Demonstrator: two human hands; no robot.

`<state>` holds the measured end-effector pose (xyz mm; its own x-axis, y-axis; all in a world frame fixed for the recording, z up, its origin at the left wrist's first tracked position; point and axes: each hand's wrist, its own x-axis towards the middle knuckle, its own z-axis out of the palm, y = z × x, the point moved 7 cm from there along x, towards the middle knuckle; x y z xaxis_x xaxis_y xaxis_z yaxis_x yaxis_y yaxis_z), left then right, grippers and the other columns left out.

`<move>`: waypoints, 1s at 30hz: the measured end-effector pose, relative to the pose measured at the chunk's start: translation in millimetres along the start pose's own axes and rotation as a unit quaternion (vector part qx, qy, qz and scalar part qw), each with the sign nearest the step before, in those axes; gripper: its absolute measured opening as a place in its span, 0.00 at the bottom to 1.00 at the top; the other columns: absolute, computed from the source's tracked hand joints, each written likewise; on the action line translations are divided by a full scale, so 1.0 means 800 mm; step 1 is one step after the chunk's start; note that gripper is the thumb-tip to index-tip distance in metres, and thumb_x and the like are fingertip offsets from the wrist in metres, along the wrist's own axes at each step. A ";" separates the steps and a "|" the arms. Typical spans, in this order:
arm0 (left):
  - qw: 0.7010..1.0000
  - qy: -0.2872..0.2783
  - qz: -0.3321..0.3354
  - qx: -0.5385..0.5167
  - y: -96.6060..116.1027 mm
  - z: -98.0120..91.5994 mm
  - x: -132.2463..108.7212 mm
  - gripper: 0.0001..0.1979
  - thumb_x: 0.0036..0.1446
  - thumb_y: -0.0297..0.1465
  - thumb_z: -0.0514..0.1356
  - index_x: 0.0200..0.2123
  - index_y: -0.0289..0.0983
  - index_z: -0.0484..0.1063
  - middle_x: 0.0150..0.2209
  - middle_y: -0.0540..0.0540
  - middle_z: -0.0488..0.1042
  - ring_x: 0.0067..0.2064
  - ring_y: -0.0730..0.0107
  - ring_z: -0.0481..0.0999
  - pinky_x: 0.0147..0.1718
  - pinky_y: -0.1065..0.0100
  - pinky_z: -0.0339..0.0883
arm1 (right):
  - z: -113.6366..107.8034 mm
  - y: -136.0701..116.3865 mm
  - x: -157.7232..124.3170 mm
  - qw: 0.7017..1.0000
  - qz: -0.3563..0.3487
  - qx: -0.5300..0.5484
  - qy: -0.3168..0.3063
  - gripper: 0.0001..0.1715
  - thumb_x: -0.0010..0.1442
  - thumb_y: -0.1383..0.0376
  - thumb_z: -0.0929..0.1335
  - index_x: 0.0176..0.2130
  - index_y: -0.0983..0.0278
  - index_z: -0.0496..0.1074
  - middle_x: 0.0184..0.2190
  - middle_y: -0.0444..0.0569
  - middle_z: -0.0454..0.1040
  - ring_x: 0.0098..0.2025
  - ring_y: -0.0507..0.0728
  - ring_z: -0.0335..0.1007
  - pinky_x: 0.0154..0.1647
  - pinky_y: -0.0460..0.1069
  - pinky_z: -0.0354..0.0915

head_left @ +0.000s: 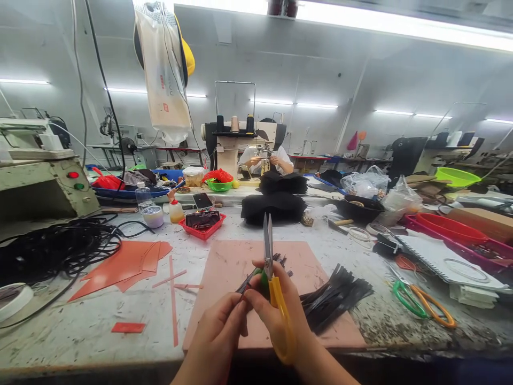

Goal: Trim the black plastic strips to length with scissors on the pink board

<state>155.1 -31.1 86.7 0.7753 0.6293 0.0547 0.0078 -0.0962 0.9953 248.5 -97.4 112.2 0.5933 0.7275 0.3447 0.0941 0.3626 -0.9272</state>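
My right hand (286, 305) is closed around a pair of scissors (276, 289) with one yellow and one green handle loop. The blades point up and away from me. My left hand (220, 326) pinches a thin dark strip (245, 283), and its fingertips meet my right thumb and fingers there. Both hands are above a pink board (228, 262). Right of my hands a bundle of black strips (336, 297) lies on the board. More dark strips show behind the scissors, partly hidden by my hand.
Stacked black pieces (272, 208) stand behind the board. At left lie orange sheets (132, 262) and coiled black cord (60, 246). A red tray (204, 230) holds a phone. On the right are another pair of scissors (420, 299) and a notebook (449, 262). A person works at a sewing machine (228, 144) opposite.
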 end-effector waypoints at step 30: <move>0.991 -0.090 -0.072 0.062 -0.020 0.026 -0.016 0.24 0.54 0.49 0.51 0.41 0.37 0.69 0.18 0.57 0.52 0.20 0.75 0.52 0.18 0.73 0.46 | -0.123 -0.086 0.052 0.953 -0.195 -0.127 0.196 0.18 0.49 0.67 0.69 0.42 0.60 0.64 0.24 0.39 0.66 0.20 0.48 0.61 0.18 0.44 0.60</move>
<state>157.7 -53.6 68.2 0.8600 0.4974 -0.1143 0.1966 -0.1163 0.9735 345.5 -149.9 175.7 0.7214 0.2755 0.6353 0.5295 0.3717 -0.7625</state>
